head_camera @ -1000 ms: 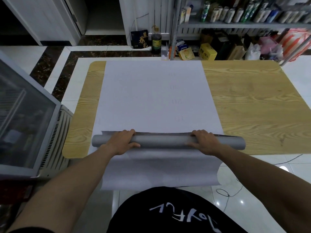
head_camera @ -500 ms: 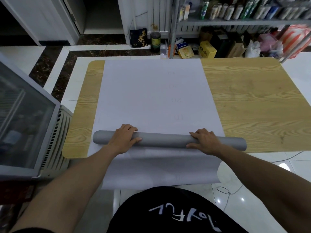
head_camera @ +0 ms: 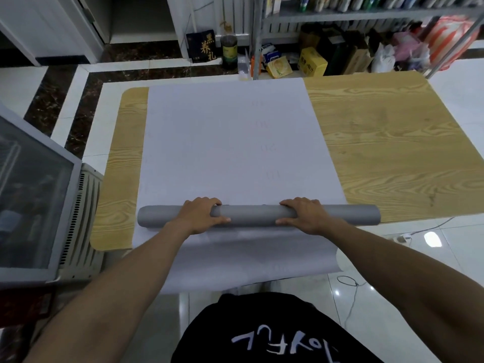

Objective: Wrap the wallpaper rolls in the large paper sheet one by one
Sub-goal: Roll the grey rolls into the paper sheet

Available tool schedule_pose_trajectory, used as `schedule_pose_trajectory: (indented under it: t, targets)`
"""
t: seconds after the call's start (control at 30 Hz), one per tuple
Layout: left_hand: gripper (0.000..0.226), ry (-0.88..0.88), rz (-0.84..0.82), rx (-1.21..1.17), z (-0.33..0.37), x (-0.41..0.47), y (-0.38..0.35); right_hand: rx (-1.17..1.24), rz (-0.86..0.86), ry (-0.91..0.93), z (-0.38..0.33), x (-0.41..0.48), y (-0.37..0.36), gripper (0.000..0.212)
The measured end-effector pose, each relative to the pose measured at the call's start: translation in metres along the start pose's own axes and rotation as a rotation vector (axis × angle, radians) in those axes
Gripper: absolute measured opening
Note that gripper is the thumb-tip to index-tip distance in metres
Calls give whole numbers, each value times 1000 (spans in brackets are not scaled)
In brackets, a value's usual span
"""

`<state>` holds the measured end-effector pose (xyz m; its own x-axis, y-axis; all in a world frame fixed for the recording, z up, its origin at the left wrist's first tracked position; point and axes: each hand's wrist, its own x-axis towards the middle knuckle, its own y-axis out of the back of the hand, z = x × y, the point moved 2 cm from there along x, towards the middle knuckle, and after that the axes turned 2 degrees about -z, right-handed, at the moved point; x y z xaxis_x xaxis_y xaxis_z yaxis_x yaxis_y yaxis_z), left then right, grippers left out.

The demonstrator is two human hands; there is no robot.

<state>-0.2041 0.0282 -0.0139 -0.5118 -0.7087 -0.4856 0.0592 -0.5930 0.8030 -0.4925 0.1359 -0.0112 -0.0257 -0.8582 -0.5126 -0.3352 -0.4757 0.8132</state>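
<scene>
A long grey wallpaper roll (head_camera: 251,215) lies crosswise near the front edge of the wooden table (head_camera: 387,158), on top of a large pale paper sheet (head_camera: 230,142). The sheet runs from the table's far edge to the near one and hangs down over the front. My left hand (head_camera: 200,214) grips the roll left of its middle, fingers curled over the top. My right hand (head_camera: 303,214) grips it right of the middle in the same way. Both ends of the roll stick out past the sheet's sides.
A glass-fronted cabinet (head_camera: 34,195) stands close at the left of the table. Behind the table, a metal shelf (head_camera: 366,14) holds cans, with boxes (head_camera: 313,61) and bags on the floor below. A cable (head_camera: 351,281) lies on the tiled floor at the right.
The loose paper edge that stood up behind the roll a second ago is no longer visible there. Both hands stayed on the roll, fingers now curled further over it.
</scene>
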Motion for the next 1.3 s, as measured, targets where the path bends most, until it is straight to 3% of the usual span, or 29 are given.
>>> schedule_pose_trajectory:
  t: [0.27,0.57,0.77,0.97,1.3]
  targets:
    - [57,-28,12,-121,4,13,9,140,86,-116,-6,-12,11,72]
    - [52,-299,170,0,62,25,51,85,458,-173,6,-75,34,62]
    - [43,-493,309,58,142,20,88,-49,744,-231,34,-139,68,55]
    - [47,-671,472,97,244,2,105,-39,895,-329,85,-216,97,57]
    - [52,-758,613,112,406,-44,48,-20,953,-429,200,-336,89,52]
